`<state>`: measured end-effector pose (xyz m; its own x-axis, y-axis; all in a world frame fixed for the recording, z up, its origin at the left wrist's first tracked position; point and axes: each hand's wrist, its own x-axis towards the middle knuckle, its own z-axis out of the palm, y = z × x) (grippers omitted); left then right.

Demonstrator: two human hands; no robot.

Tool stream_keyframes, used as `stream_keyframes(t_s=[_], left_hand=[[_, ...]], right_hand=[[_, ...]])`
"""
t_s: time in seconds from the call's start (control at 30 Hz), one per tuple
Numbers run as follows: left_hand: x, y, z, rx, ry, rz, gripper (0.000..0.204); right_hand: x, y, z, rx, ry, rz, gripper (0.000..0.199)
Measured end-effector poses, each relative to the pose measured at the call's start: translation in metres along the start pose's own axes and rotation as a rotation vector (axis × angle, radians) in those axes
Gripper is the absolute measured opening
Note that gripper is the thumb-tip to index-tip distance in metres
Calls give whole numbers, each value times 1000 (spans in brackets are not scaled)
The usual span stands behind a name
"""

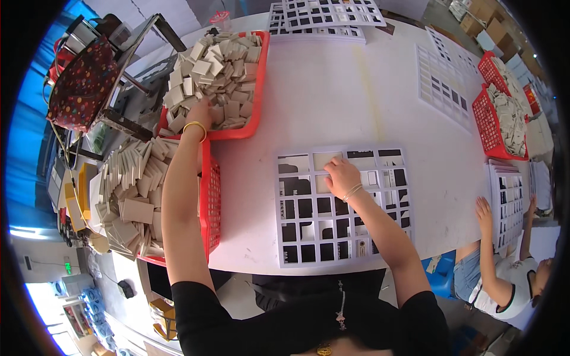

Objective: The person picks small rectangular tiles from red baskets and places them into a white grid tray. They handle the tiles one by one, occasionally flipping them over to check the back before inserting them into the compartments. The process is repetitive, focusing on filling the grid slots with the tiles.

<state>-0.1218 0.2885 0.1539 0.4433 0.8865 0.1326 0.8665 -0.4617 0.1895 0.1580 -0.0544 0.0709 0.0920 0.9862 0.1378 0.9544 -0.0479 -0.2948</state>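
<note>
My left hand (200, 114) reaches into the far red basket (259, 89), heaped with flat square grey-beige pieces (217, 65). Its fingers are among the pieces and mostly hidden. A white grid frame (343, 265) lies flat on the table before me, its square openings showing black and white printed patches. Over its upper part, my right hand (343, 178) rests with bent fingers drawn together, at two openings filled with plain beige squares (323, 159). Whether anything is between those fingers is hidden.
A nearer red basket (212, 207) at left holds more squares. Stacked grid frames (332, 15) lie at the far edge; another grid panel (442, 89) lies right. Red baskets (490, 127) stand far right, near a co-worker's hand (484, 210) beside a frame stack (507, 202).
</note>
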Motion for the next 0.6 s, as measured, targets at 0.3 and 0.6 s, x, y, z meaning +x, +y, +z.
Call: stream_keyframes(t_s=[0.3,0.6], left_hand=[[-9,67,-2,-766,405,-105,34],[-153,208,48,-1247,-706,31,28]], right_hand=[[-5,3,-1,93,-49,19,27],[-9,-4,-38,1371,138,233,33]])
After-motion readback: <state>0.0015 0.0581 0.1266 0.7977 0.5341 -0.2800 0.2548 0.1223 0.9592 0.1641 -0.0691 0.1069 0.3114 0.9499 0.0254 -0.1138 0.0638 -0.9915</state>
